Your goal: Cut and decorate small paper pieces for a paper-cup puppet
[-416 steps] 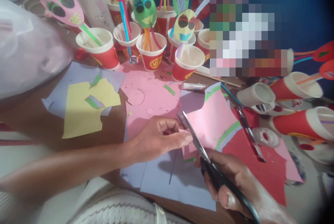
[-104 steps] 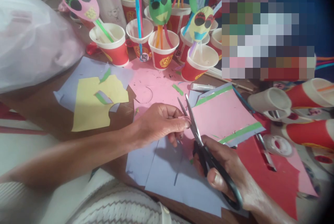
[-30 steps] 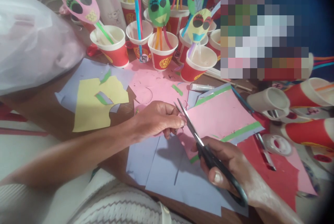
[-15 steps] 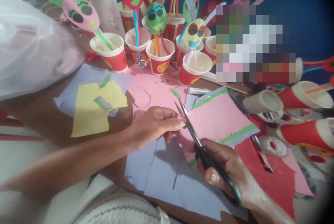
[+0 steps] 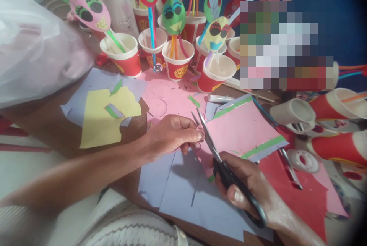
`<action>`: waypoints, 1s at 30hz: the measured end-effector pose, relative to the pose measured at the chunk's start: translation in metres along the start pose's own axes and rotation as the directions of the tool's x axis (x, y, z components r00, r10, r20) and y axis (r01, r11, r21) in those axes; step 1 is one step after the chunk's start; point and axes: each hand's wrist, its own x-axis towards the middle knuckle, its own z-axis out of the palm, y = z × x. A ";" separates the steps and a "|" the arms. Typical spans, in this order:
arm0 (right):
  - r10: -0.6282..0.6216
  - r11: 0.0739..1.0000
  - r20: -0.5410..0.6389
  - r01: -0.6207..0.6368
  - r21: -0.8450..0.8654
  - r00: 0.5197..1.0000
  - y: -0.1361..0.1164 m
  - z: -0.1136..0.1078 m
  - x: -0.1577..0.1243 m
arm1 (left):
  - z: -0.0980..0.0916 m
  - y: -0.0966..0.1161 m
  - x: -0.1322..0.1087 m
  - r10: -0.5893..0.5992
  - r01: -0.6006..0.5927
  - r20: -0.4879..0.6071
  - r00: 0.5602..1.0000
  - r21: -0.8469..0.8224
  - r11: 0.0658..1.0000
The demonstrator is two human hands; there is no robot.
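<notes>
Black-handled scissors (image 5: 229, 175) are in my right hand (image 5: 243, 185), with the thumb and fingers through the handles. Their blades point up and away, slightly apart. Between the thumb and fingers of my left hand (image 5: 180, 133) is a small piece of pink paper (image 5: 200, 128), mostly hidden by the fingertips. The scissor blades lie right beside those fingertips. Under both hands are sheets of lavender paper (image 5: 183, 185). Beyond the scissors lies a pink sheet with green edges (image 5: 237, 123).
Red and white paper cups (image 5: 177, 62) holding straws and paper faces stand along the back. Yellow paper (image 5: 100, 120) with cut-outs lies left, near a white plastic bag (image 5: 37, 51). At right are a tape roll (image 5: 304, 161), a cutter knife (image 5: 291, 169) and red paper (image 5: 298, 196).
The view has shifted slightly, so the cups and papers sit a little differently in it. Both hands keep nearly the same pose, with the scissor blades still slightly apart beside the left fingertips.
</notes>
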 end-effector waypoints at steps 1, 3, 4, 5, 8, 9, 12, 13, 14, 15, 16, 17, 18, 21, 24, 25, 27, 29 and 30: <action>0.001 1.000 -0.001 -0.001 -0.002 1.000 0.000 0.000 0.000 | 0.000 0.000 0.000 -0.004 0.004 0.002 1.000 0.005 1.000; 0.003 1.000 -0.006 -0.003 -0.005 1.000 0.000 0.000 0.000 | -0.001 0.000 0.000 -0.011 0.011 0.010 1.000 0.012 1.000; 0.008 1.000 -0.008 -0.008 -0.006 1.000 0.000 0.000 0.000 | -0.001 0.000 0.000 -0.016 0.016 0.013 1.000 0.012 1.000; 0.014 1.000 -0.013 -0.014 -0.005 1.000 0.000 0.000 0.000 | -0.002 0.000 0.000 -0.022 0.022 0.014 1.000 0.015 1.000; 0.037 0.999 -0.022 -0.037 -0.005 0.999 -0.001 0.000 -0.001 | -0.002 0.001 0.000 -0.037 0.037 0.008 0.999 0.029 0.999; 0.045 0.999 -0.024 -0.046 -0.005 0.999 -0.001 0.001 -0.001 | -0.002 0.001 0.000 -0.042 0.042 0.006 0.999 0.035 0.999; 0.069 0.998 -0.027 -0.069 -0.004 0.997 -0.002 0.001 -0.001 | -0.002 0.001 0.001 -0.052 0.052 0.013 0.999 0.038 0.998; 0.074 0.997 -0.028 -0.074 -0.003 0.997 -0.003 0.001 -0.001 | -0.002 0.001 0.001 -0.053 0.052 0.018 0.998 0.036 0.998; 0.079 0.997 -0.027 -0.079 -0.001 0.996 -0.003 0.002 0.000 | -0.002 0.001 0.001 -0.053 0.052 0.022 0.998 0.035 0.998; 0.083 0.997 -0.026 -0.083 0.000 0.996 -0.003 0.002 0.000 | -0.003 0.001 0.001 -0.053 0.052 0.025 0.998 0.032 0.998; 0.084 0.996 -0.026 -0.084 0.001 0.996 -0.003 0.002 0.000 | -0.003 0.001 0.001 -0.051 0.050 0.028 0.998 0.031 0.998; 0.084 0.996 -0.027 -0.084 0.003 0.996 -0.003 0.002 0.000 | -0.004 0.001 0.001 -0.048 0.047 0.030 0.998 0.030 0.998; 0.083 0.997 -0.029 -0.082 0.004 0.996 -0.002 0.002 0.000 | -0.004 0.000 0.001 -0.046 0.045 0.032 0.998 0.029 0.999; 0.074 0.997 -0.039 -0.074 -0.003 0.996 -0.001 0.002 -0.001 | -0.004 0.000 0.002 -0.037 0.036 0.037 0.999 0.035 0.999; 0.066 0.998 -0.037 -0.066 -0.004 0.997 -0.001 0.002 -0.002 | -0.005 -0.001 0.002 -0.035 0.034 0.033 0.999 0.041 0.999; 0.061 0.998 -0.035 -0.061 0.000 0.998 -0.001 0.002 -0.002 | -0.005 -0.002 0.002 -0.034 0.032 0.031 0.999 0.039 0.999; 0.052 0.999 -0.040 -0.051 0.009 0.998 -0.001 0.003 -0.002 | -0.005 -0.002 0.002 -0.020 0.018 0.032 0.999 0.039 0.999; 0.042 0.999 -0.047 -0.041 0.017 0.998 -0.002 0.003 -0.002 | -0.004 -0.003 0.002 -0.001 -0.001 0.039 0.999 0.040 0.999; 0.039 0.999 -0.050 -0.038 0.019 0.998 -0.002 0.003 -0.001 | -0.004 -0.004 0.002 0.006 -0.008 0.039 0.999 0.039 0.999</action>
